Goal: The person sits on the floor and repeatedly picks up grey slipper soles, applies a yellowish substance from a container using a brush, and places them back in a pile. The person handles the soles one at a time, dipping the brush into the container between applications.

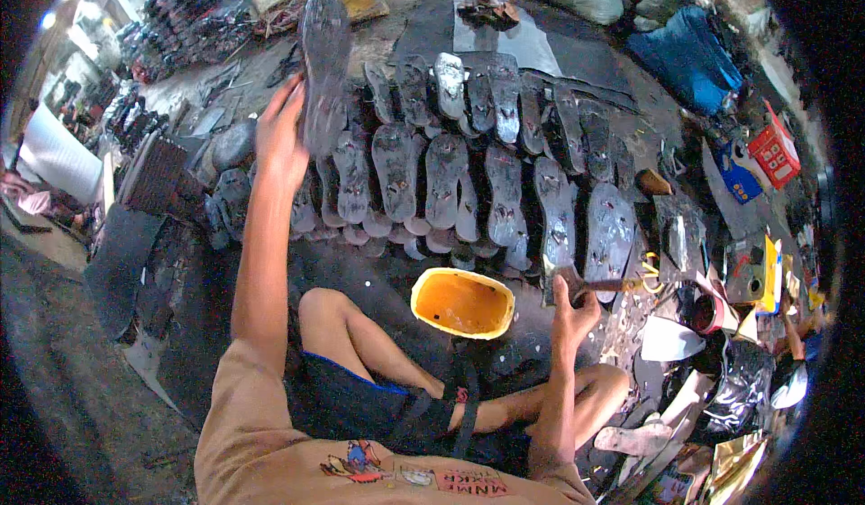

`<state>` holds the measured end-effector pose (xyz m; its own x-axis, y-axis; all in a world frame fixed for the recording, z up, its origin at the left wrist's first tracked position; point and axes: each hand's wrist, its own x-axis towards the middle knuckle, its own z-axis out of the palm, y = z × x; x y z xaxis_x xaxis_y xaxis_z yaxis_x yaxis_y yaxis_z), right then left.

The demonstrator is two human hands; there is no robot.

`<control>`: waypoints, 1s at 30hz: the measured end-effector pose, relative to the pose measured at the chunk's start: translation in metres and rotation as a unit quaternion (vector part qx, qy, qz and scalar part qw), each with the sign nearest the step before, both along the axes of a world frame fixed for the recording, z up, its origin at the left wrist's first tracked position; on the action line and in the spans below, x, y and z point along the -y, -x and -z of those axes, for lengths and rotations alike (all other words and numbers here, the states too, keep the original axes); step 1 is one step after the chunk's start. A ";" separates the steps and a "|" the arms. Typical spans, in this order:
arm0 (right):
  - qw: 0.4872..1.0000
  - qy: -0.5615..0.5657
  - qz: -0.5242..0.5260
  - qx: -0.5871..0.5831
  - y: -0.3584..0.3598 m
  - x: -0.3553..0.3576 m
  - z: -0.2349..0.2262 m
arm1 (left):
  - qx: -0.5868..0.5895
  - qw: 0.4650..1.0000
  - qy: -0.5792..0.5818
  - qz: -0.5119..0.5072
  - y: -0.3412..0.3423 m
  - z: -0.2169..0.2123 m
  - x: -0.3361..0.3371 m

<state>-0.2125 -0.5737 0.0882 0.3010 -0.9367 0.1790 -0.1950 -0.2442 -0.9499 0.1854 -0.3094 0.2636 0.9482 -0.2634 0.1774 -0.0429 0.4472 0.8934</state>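
Charcoal-grey, a foot-shaped sole [325, 72] stands nearly upright, clasped in the left grip [283, 136] at the upper left. The right grip [577, 314] grasps a brown-handled tool [613, 285], seemingly a brush. Between the forearms sits a cream-rimmed tub [416, 300], amber inside. Beyond, rows of dark soles [394, 172] overlap; a red box [773, 152] lies far right.

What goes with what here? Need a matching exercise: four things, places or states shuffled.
Things
1. Left hand
2. Right hand
3. Oblong plastic tub
4. Red box

Places, colours or states
A. Amber inside, with a paler yellow rim
B. Gripping a brush by its handle
C. Far right, next to a blue box
D. Raised, holding up a dark shoe sole

Pairs: 1-D, 2-B, 3-A, 4-C
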 end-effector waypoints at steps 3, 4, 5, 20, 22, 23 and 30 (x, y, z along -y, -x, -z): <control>1.000 -0.019 -0.008 -0.014 -0.021 -0.010 0.014 | -0.122 0.992 0.006 0.045 -0.175 0.062 0.005; 1.000 0.003 0.006 -0.019 -0.019 -0.005 0.021 | -0.182 0.978 0.028 0.100 -0.200 0.080 0.024; 0.999 0.018 0.006 -0.036 -0.010 0.004 0.025 | -0.221 0.975 0.033 0.015 -0.202 0.102 0.061; 0.993 -0.011 0.054 -0.107 0.006 0.010 0.006 | 0.110 0.871 -0.410 -0.246 0.138 0.148 -0.123; 0.989 0.080 0.052 -0.110 0.026 0.018 -0.004 | 0.036 0.769 -0.519 -0.372 0.181 0.177 -0.214; 0.997 0.019 0.022 -0.076 0.022 0.005 -0.022 | 0.091 0.667 -0.618 -0.406 0.203 0.210 -0.276; 0.924 0.145 -0.251 -0.249 -0.047 -0.087 -0.069 | -0.257 0.728 -0.561 -0.298 0.256 0.300 -0.337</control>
